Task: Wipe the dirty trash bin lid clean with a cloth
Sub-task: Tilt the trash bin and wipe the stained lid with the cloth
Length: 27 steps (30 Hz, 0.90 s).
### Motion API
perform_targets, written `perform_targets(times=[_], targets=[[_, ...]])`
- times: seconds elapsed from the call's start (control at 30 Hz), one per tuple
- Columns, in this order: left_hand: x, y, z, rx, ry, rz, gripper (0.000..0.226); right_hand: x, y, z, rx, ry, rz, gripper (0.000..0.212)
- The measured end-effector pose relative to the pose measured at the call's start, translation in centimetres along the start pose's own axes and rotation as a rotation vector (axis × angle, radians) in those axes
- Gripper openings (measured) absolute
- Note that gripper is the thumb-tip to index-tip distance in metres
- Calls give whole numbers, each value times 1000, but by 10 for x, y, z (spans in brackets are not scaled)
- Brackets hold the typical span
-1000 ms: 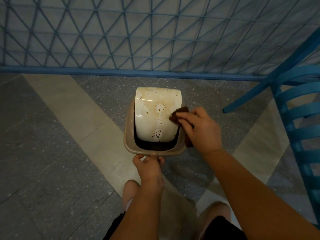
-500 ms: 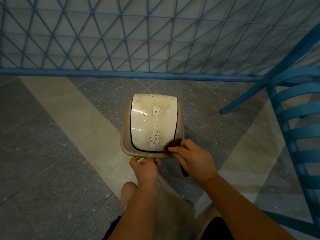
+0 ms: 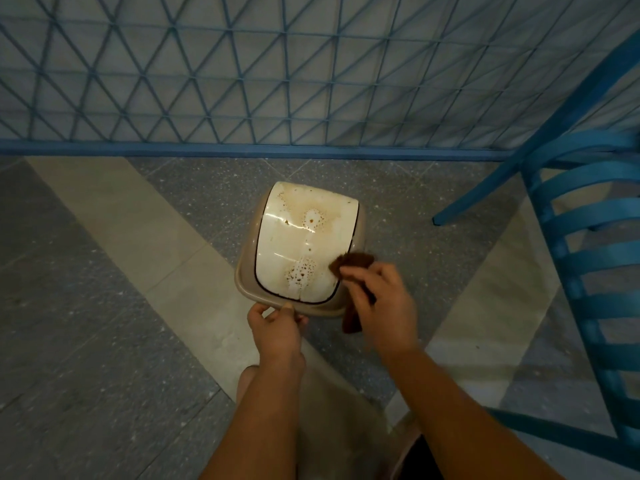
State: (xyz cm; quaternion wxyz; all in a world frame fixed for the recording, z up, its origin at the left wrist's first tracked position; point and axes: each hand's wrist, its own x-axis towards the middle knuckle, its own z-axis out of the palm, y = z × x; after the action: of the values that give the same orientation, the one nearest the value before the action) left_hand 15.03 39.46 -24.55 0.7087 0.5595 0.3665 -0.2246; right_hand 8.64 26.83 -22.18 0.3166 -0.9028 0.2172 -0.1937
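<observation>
Scene: a person looks down from above at a small trash bin (image 3: 249, 282) standing on a grey and beige tiled floor (image 3: 104, 323), near a blue lattice fence (image 3: 277, 81).
Lid: the cream swing lid (image 3: 298, 244) sits in the bin's tan rim and fills the middle of the view. Brown stains speckle it, in one cluster towards the far end and another close to the near edge.
Left hand: the left hand (image 3: 275, 329) grips the near edge of the rim, fingers curled over it, steadying the bin.
Right hand: the right hand (image 3: 379, 299) pinches a dark brown cloth (image 3: 353, 263) and presses its bunched end on the lid's right edge, just beside the near stain cluster. The loose tail of the cloth hangs below the hand.
Step in hand: wiping appears under way but far from finished, since both stain clusters are plain to see.
Next move: likely a firm sweep leftward across the near stains, then over the far ones, while the left hand braces the rim so the lid does not swing.
Nearby: a blue slatted chair (image 3: 588, 254) stands at the right, well apart from the bin.
</observation>
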Motion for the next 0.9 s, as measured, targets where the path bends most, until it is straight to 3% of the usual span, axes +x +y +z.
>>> perform_targets(times=[0.1,0.17,0.37,0.53,0.67,0.9], targets=[[3,6,0,-30,6,11,37,-42,7,15,-41,-178,-26,24],[2,6,0,-71,17,13,39,-54,9,20,-35,-201,8,24],[-20,-25,18,-88,-68,-88,30,-42,0,6,116,33,201,28],[-30,-28,21,-102,-83,-82,21,-26,-2,3,-15,-64,10,22],[-24,-16,12,-47,-46,-15,25,3,-6,2,-12,-10,-63,23],[-14,-12,-1,42,-57,5,19,64,-6,-6,148,119,240,23]])
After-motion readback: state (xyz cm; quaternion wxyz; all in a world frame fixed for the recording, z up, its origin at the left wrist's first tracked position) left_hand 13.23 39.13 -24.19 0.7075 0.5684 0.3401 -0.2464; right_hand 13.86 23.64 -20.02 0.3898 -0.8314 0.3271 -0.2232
